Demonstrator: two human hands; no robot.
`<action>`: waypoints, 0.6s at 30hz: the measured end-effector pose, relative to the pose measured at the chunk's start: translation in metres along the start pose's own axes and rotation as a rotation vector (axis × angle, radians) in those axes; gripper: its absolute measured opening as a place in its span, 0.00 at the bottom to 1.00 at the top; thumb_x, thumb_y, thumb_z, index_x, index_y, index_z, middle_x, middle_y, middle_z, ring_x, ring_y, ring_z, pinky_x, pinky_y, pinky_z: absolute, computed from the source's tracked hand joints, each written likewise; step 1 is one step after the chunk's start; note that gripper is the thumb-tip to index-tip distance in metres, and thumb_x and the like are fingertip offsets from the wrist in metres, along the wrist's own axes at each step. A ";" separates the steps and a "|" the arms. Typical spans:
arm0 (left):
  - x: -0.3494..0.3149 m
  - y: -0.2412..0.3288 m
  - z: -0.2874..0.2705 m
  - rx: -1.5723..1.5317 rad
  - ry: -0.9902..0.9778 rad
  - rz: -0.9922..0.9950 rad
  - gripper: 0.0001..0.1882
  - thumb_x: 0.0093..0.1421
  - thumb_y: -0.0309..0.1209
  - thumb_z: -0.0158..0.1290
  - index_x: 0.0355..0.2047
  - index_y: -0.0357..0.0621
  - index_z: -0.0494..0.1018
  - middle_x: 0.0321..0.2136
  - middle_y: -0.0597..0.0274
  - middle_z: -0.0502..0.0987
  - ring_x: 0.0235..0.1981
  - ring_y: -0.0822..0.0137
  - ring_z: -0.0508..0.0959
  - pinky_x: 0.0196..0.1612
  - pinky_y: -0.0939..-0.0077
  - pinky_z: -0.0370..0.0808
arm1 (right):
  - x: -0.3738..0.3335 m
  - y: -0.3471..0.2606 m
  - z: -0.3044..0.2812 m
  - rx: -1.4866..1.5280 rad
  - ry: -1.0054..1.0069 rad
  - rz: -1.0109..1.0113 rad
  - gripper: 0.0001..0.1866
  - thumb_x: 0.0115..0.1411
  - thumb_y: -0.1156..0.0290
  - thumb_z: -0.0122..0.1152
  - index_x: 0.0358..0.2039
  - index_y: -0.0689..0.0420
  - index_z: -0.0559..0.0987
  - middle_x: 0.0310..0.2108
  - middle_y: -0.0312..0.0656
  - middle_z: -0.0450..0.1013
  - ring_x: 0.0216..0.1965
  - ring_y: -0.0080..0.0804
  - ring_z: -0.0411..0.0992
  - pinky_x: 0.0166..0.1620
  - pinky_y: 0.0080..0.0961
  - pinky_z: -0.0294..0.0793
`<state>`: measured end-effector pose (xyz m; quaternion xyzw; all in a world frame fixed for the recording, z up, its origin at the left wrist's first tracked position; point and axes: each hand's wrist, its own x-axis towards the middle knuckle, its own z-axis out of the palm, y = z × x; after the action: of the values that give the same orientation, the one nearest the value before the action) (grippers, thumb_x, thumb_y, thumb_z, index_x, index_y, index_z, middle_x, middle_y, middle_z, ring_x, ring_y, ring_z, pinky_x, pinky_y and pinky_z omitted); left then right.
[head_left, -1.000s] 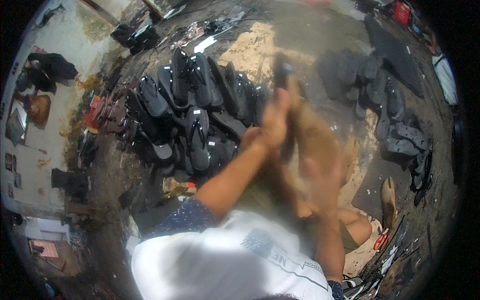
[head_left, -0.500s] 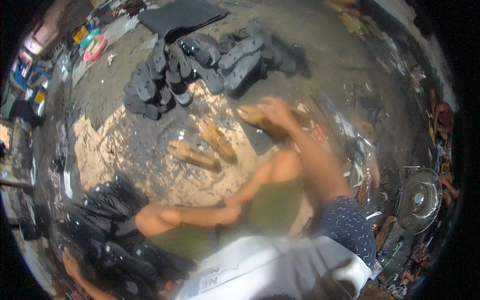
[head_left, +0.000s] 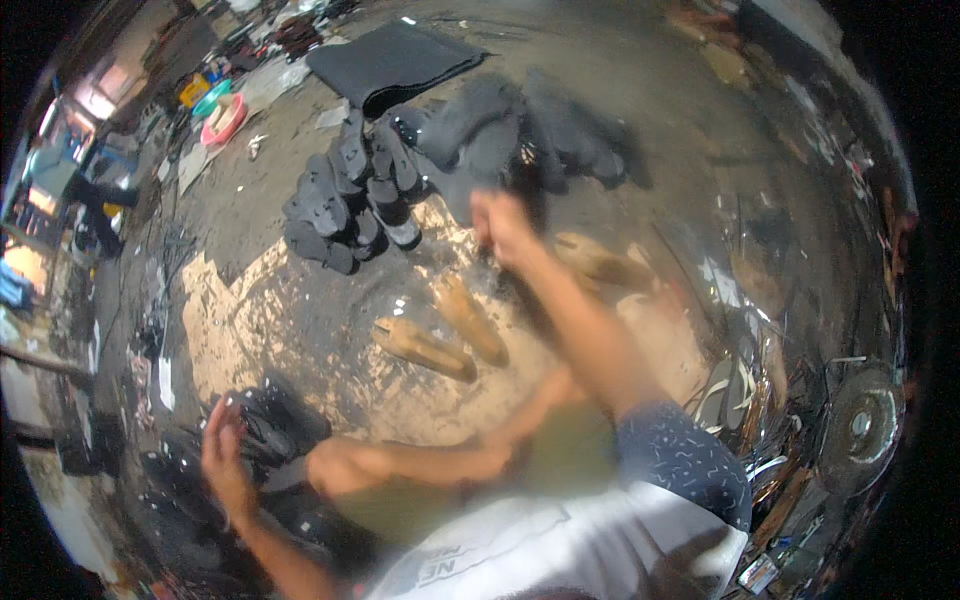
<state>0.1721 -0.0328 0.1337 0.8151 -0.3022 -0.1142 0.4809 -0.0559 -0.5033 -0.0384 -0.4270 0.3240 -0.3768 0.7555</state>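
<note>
My right hand (head_left: 497,228) reaches out in front of me, its fingers closed at the edge of a blurred dark grey flat piece (head_left: 452,190) that overlaps the pile of dark grey sandal soles (head_left: 325,195). At the lower left, my left hand (head_left: 226,455) is raised with its fingers apart, beside a heap of black footwear (head_left: 285,425). Two wooden shoe lasts (head_left: 422,348) lie side by side on the floor between my knees and the pile. Another wooden last (head_left: 590,258) lies to the right of them, partly behind my right forearm.
A folded black sheet (head_left: 395,62) lies beyond the soles. Farther left are a pink basin (head_left: 224,120) and a teal basin (head_left: 212,98). A round fan (head_left: 860,425) stands at the right, near light-strapped sandals (head_left: 735,390) and scattered scraps. Worn tan sheeting (head_left: 225,320) covers the floor.
My right hand has left the wooden last and moved left. The dark flat piece from beside that last no longer lies there. My left hand has risen into fuller view.
</note>
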 end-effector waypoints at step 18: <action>-0.024 0.007 0.175 -0.379 -0.236 -0.116 0.62 0.50 0.42 0.73 0.76 0.48 0.44 0.73 0.39 0.46 0.72 0.43 0.54 0.71 0.52 0.58 | -0.281 0.024 0.043 -0.580 -0.354 -0.090 0.17 0.69 0.63 0.58 0.50 0.63 0.75 0.22 0.35 0.68 0.25 0.21 0.66 0.30 0.27 0.68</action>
<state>0.0668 -0.1457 0.0472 0.7073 -0.2820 -0.2910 0.5792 -0.1561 -0.2398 0.0059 -0.6966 0.2623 -0.2221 0.6298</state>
